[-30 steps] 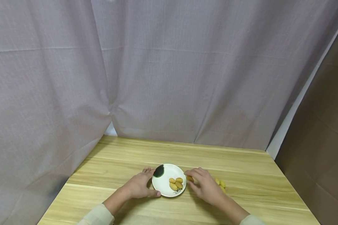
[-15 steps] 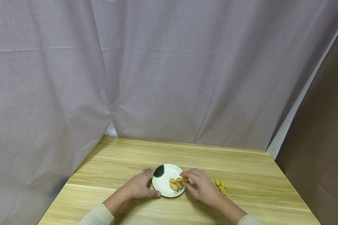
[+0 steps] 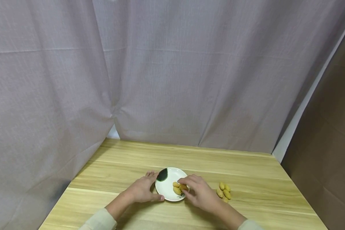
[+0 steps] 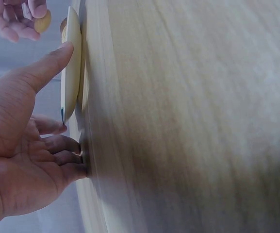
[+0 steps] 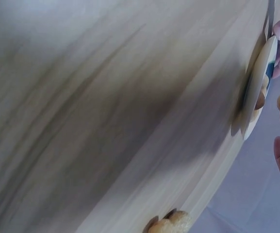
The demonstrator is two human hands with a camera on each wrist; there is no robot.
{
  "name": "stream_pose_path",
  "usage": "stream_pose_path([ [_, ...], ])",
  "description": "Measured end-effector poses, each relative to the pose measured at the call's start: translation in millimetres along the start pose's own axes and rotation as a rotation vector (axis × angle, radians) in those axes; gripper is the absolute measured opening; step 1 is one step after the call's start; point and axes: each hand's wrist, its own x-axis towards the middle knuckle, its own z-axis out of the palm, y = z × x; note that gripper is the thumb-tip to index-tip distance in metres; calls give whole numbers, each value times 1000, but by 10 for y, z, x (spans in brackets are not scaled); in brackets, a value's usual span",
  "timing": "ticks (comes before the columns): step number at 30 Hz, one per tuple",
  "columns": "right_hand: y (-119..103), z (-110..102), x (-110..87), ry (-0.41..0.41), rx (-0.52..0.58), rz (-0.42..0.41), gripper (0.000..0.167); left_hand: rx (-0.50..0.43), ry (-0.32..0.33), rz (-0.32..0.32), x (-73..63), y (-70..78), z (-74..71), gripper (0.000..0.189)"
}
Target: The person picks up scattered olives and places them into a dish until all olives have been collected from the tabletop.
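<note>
A small white plate (image 3: 168,191) with a dark green patch lies on the wooden table. My left hand (image 3: 142,189) holds its left rim between thumb and index finger; the left wrist view shows the other fingertips down at the tabletop. Over the plate's right side, my right hand (image 3: 202,194) pinches a small oval yellow-brown nut-like piece (image 4: 43,22). That piece is clear of the plate in the left wrist view. Several similar pieces (image 3: 177,190) lie on the plate, partly hidden by my right fingers.
Several more yellow-brown pieces (image 3: 226,194) are grouped on the wooden table (image 3: 132,156), right of my right hand. Grey curtains (image 3: 172,80) hang behind the table and along its left, and a brown panel (image 3: 327,127) stands at the right.
My right hand has carried its nut-like piece leftward from beside the plate to above it. More of the group on the right has come into sight. My left hand and the plate stay put.
</note>
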Motion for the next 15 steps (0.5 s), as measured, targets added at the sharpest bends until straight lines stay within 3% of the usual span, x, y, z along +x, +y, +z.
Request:
stream_pose_path([
  [11,-78,165,67,14,21,-102,51,8,-8,-12,-4,14,-11,112],
  [15,-120,206,96,0,23,-101,47,2,-7,-12,-9,16,-12,112],
])
